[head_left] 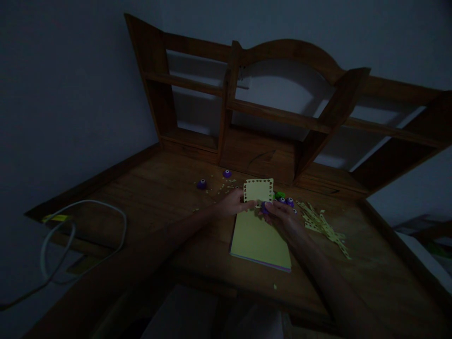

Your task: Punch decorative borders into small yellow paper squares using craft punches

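Observation:
My left hand [233,203] pinches the lower left of a small yellow card [259,190], which has a row of punched shapes along its edges. In my right hand [282,214] is a purple craft punch [264,207], held at the card's lower right edge. Below both hands lies a stack of yellow paper [261,240] on the desk. Just past my right hand sit more purple punches [290,202] and a bright green one [280,195]. The card's bottom edge is partly hidden by my fingers, and the room is dim.
Punched yellow strips [325,223] lie in a heap at the right. Two purple punches [202,184] [227,173] stand at the back left among small paper bits [222,188]. A wooden shelf unit [261,146] rises behind. A white cable [122,216] loops at the left.

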Tool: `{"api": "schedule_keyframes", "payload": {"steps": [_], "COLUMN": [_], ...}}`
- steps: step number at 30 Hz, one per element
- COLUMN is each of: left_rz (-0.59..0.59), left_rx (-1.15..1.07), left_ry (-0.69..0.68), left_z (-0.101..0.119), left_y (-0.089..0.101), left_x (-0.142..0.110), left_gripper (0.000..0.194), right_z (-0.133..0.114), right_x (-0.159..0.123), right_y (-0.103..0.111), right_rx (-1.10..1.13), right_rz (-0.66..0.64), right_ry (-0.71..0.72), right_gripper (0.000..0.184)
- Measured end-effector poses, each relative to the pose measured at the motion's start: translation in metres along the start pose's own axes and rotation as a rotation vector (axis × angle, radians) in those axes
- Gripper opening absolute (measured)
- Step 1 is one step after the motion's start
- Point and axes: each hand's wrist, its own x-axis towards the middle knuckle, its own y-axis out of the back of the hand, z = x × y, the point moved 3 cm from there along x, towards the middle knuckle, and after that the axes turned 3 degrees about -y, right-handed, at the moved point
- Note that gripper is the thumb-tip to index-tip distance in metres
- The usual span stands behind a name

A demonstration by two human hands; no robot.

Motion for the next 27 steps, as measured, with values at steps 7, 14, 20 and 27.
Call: {"api": "schedule_keyframes", "payload": {"steps": [7,14,20,27], "left_rz": [-0.008,-0.012,-0.007,-0.02], "left_rx": [0.029,-0.049,-0.07,-0.079], "left_ry": [0.006,0.076,0.095,0.047], "left_z": [-0.004,0.0,0.007,-0.005], "left_y": [-0.001,-0.004,-0.005,-0.008], "left_x": [0.001,-0.002,-0.003,-0.002], "left_gripper": [0.035,0.038,0.038,0.035], "right_z": [-0.006,-0.005,-0.009,-0.012], "right_x": [-0.005,-0.003,-0.005,-0.008], "right_y": [-0.009,-0.009,-0.008,-0.012], "right_rx": [0.073,0.109,0.072,0.066], "right_rz": [0.044,0.081,0.099,0.063], "right_ry": [-0.02,-0.001,-0.003,-0.005], "right_gripper": [0.024,0.021,0.022,0.019]}}
